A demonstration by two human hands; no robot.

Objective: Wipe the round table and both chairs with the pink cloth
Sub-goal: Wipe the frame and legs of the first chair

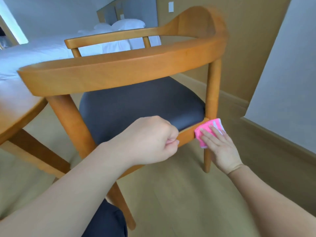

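While the right hand (pixel 220 147) presses the pink cloth (pixel 207 132) flat-fingered against the chair (pixel 119 69) seat rail at lower right of centre, beside the rear leg, the left hand (pixel 147 141) is clenched in front of the same rail; whether it grips the rail cannot be told. Round table (pixel 15 106) edge at left of frame. Risk: cloth is only pressed, not gripped, so it may slip off at the leg joint, leaving that corner unwiped.

Pink cloth (pixel 207 132), seemingly white-edged; orange-brown chair (pixel 119 72), dark grey seat (pixel 136 106).
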